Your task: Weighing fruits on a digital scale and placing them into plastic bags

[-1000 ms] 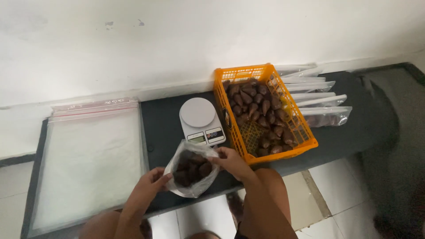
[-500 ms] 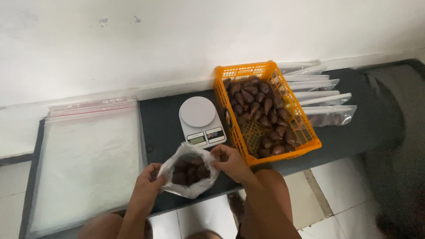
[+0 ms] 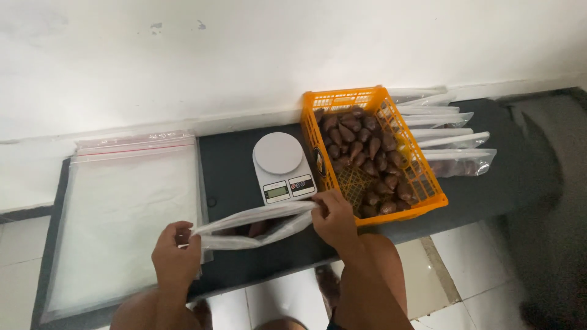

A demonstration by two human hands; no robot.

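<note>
1. the clear plastic bag [image 3: 254,225] is held stretched above the dark mat [image 3: 232,165], in front of the white scale [image 3: 280,165].
2. its opposite ends are pinched shut by the left hand [image 3: 176,260] and right hand [image 3: 333,217].
3. the film is judged thin, limp and slippery (a few brown fruits weigh it down); the top edges are the best hold.

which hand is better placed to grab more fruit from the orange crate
Right. The right hand grips the bag beside the orange crate; the left hand holds the far end by the empty bags.
</note>
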